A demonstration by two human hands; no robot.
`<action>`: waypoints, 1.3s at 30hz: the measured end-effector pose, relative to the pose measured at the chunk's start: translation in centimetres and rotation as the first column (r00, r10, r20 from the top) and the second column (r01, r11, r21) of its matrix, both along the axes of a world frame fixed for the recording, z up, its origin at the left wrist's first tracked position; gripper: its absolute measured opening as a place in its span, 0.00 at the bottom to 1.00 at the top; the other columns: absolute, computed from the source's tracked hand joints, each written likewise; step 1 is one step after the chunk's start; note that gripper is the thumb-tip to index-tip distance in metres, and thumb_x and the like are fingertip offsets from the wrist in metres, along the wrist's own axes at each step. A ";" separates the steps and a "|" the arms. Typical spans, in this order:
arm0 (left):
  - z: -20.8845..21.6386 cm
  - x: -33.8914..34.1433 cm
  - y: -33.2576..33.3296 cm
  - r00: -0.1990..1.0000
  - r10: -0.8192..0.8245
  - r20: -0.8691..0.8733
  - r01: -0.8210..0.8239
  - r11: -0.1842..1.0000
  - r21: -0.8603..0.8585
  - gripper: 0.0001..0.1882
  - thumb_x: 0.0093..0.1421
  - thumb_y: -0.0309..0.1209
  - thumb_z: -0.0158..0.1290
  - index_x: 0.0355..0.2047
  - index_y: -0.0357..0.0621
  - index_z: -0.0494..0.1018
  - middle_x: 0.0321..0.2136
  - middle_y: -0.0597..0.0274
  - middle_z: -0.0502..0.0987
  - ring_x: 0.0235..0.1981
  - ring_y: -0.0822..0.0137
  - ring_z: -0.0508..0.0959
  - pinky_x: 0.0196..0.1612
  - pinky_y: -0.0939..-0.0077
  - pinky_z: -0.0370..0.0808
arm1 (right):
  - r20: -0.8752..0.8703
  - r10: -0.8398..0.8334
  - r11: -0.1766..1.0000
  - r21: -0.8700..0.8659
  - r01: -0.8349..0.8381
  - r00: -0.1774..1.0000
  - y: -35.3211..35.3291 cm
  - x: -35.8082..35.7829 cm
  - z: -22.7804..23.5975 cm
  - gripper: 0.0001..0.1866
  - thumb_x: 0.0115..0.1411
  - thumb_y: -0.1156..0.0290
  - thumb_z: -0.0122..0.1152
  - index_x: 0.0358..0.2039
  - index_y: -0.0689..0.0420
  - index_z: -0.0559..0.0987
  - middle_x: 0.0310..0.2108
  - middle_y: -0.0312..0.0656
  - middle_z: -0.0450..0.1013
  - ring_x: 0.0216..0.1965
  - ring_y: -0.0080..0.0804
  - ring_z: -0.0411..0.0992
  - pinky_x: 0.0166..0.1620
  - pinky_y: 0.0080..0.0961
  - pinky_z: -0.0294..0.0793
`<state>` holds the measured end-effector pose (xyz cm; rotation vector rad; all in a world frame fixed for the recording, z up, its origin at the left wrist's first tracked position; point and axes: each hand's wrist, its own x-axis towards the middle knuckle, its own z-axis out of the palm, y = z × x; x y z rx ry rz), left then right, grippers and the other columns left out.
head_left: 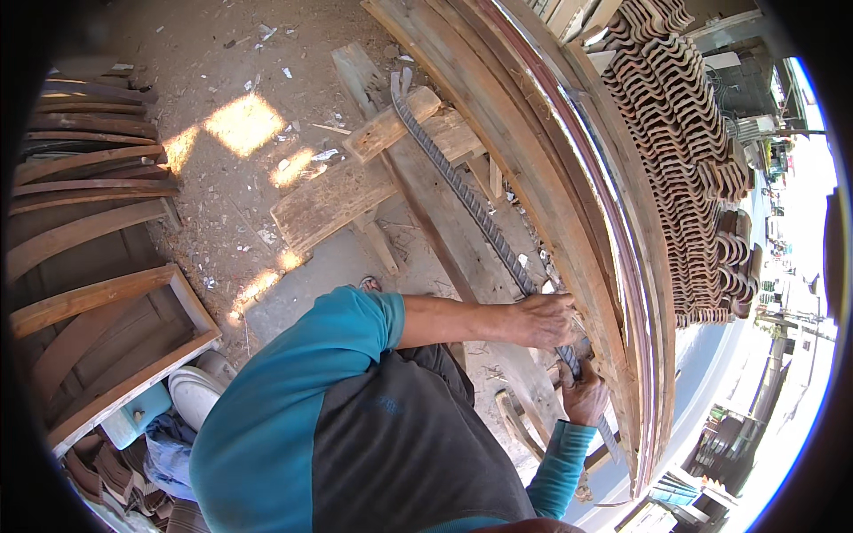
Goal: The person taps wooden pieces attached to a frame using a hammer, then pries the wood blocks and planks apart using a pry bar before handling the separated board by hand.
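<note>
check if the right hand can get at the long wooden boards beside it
Probably yes: the boards run close beside the right hand, with nothing visible between, though it may first have to release the ribbed metal bar.

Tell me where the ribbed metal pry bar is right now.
In the head view, the pry bar slants from upper centre to lower right, beside the long wooden boards, with the left hand and right hand on its lower part.

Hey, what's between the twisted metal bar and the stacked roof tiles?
Long wooden boards lie between the twisted metal bar and the roof tiles; the head view shows it.
</note>
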<state>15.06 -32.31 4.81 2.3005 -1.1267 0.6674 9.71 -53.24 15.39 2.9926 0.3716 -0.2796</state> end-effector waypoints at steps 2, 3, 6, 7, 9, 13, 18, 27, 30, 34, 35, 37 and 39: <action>1.8 -0.1 0.5 0.994 -0.002 -0.113 0.008 0.999 0.053 0.10 0.54 0.39 0.55 0.22 0.49 0.74 0.16 0.65 0.74 0.27 0.66 0.79 0.50 0.65 0.68 | -0.036 0.007 0.994 0.111 -0.003 0.999 0.0 1.0 0.3 0.29 0.59 0.40 0.63 0.35 0.59 0.81 0.22 0.59 0.73 0.28 0.63 0.75 0.29 0.50 0.72; 1.1 0.2 0.6 0.978 -0.073 -0.194 0.077 0.997 0.015 0.14 0.52 0.44 0.61 0.26 0.48 0.77 0.24 0.63 0.77 0.38 0.65 0.79 0.55 0.61 0.66 | -0.084 0.025 0.987 0.158 -0.011 0.996 0.4 1.5 0.4 0.31 0.60 0.39 0.62 0.35 0.60 0.81 0.20 0.59 0.73 0.27 0.63 0.75 0.28 0.49 0.70; 1.4 -0.4 4.5 0.969 -0.104 -0.224 0.018 0.934 -0.356 0.21 0.49 0.48 0.67 0.36 0.47 0.78 0.37 0.62 0.78 0.47 0.63 0.76 0.59 0.56 0.65 | -0.016 0.080 0.983 0.165 -0.076 0.997 -0.7 1.3 -0.1 0.29 0.57 0.41 0.66 0.28 0.59 0.75 0.15 0.55 0.71 0.22 0.60 0.74 0.25 0.51 0.68; 1.1 -0.5 6.4 0.974 0.036 -0.224 -0.129 0.902 -0.413 0.24 0.49 0.47 0.68 0.40 0.47 0.77 0.40 0.61 0.77 0.50 0.61 0.75 0.60 0.54 0.64 | -0.035 0.077 0.982 0.174 -0.070 0.996 -0.8 1.4 -0.3 0.29 0.57 0.41 0.66 0.28 0.59 0.75 0.15 0.55 0.71 0.22 0.60 0.74 0.25 0.51 0.68; 0.9 0.4 12.9 0.897 0.346 -0.274 -0.433 0.812 -0.393 0.25 0.55 0.48 0.66 0.45 0.46 0.75 0.45 0.55 0.76 0.52 0.58 0.73 0.61 0.47 0.64 | -0.254 0.020 0.987 0.160 0.022 0.967 0.0 2.4 -0.6 0.26 0.57 0.46 0.69 0.29 0.60 0.76 0.18 0.53 0.72 0.23 0.59 0.75 0.26 0.50 0.69; 0.1 -1.1 25.7 0.258 0.908 -0.331 -0.950 0.301 0.086 0.35 0.55 0.46 0.65 0.57 0.42 0.68 0.54 0.49 0.71 0.57 0.50 0.68 0.61 0.44 0.61 | -0.151 0.295 0.909 0.349 -0.228 0.943 6.4 5.3 -1.7 0.23 0.58 0.52 0.70 0.32 0.62 0.74 0.23 0.56 0.74 0.28 0.58 0.76 0.32 0.46 0.72; -2.9 -1.2 31.8 -0.088 0.837 -0.539 -0.867 0.202 0.456 0.42 0.56 0.50 0.63 0.63 0.40 0.61 0.62 0.44 0.66 0.65 0.44 0.63 0.66 0.44 0.59 | -0.085 0.529 0.806 0.362 -0.469 0.844 12.8 7.8 -4.6 0.20 0.63 0.56 0.63 0.39 0.61 0.69 0.30 0.57 0.77 0.30 0.60 0.78 0.30 0.49 0.77; -5.6 -1.0 37.6 -0.056 0.571 -0.819 -0.819 0.444 0.365 0.52 0.50 0.63 0.61 0.60 0.31 0.66 0.54 0.36 0.74 0.58 0.45 0.74 0.61 0.59 0.70 | -0.227 0.522 0.807 0.443 -0.390 0.822 13.5 8.6 -4.3 0.19 0.64 0.61 0.62 0.42 0.62 0.68 0.23 0.64 0.75 0.29 0.67 0.76 0.31 0.58 0.74; -5.9 -1.2 39.2 -0.147 0.307 -0.940 -0.757 0.577 0.307 0.52 0.47 0.66 0.60 0.55 0.28 0.71 0.52 0.34 0.75 0.57 0.45 0.75 0.59 0.60 0.71 | -0.269 0.502 0.824 0.435 -0.362 0.822 13.6 8.9 -3.5 0.20 0.63 0.60 0.63 0.43 0.62 0.69 0.23 0.65 0.75 0.30 0.68 0.76 0.32 0.57 0.74; -6.7 -1.7 38.4 -0.020 0.336 -0.942 -0.807 0.551 0.213 0.52 0.47 0.65 0.62 0.53 0.23 0.71 0.51 0.34 0.76 0.55 0.45 0.76 0.57 0.60 0.72 | -0.327 0.459 0.874 0.330 -0.355 0.826 14.9 9.5 0.0 0.22 0.63 0.58 0.64 0.47 0.62 0.70 0.25 0.64 0.75 0.32 0.66 0.76 0.34 0.55 0.74; -6.7 -1.6 37.8 0.016 0.341 -0.940 -0.812 0.553 0.186 0.52 0.47 0.65 0.62 0.52 0.22 0.71 0.51 0.33 0.76 0.54 0.45 0.76 0.57 0.60 0.73 | -0.327 0.452 0.885 0.279 -0.372 0.830 15.0 9.8 1.4 0.23 0.63 0.57 0.64 0.49 0.61 0.70 0.26 0.63 0.76 0.32 0.65 0.76 0.36 0.54 0.74; -6.7 -2.0 37.0 0.013 0.387 -0.922 -0.831 0.517 0.205 0.46 0.48 0.60 0.64 0.51 0.26 0.73 0.47 0.37 0.78 0.50 0.48 0.79 0.54 0.61 0.74 | -0.367 0.450 0.891 0.240 -0.385 0.814 16.1 11.0 4.6 0.23 0.62 0.58 0.65 0.50 0.60 0.70 0.25 0.61 0.76 0.31 0.64 0.76 0.34 0.53 0.74; -6.5 -1.6 35.8 0.047 0.468 -0.882 -0.856 0.474 0.206 0.37 0.49 0.52 0.66 0.46 0.29 0.74 0.41 0.37 0.80 0.45 0.47 0.81 0.50 0.58 0.76 | -0.368 0.422 0.907 0.167 -0.387 0.829 17.8 11.5 9.2 0.23 0.62 0.61 0.66 0.50 0.60 0.71 0.24 0.60 0.75 0.30 0.63 0.76 0.33 0.52 0.73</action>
